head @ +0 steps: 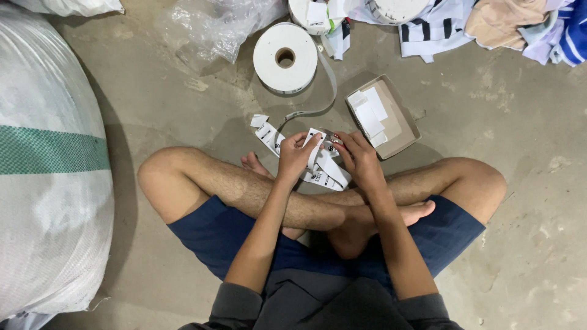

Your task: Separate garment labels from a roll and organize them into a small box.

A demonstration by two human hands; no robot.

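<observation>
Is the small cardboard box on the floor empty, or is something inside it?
Not empty. The open cardboard box holds a few white cut label pieces lying flat inside, beside the right hand.

place: garment workshop or storeroom | floor: bare concrete floor (489, 122) | stock: big woven sack (49, 183), label-tape roll (285, 58), heap of folded clothes (489, 21), cardboard box (384, 116) of cut labels, plastic bag (214, 27)

Both hands meet over crossed legs

The left hand (295, 156) and right hand (359, 157) reach forward from sleeved forearms, fingers curled in a pinch, knuckles up, held close together above the ankles.
</observation>
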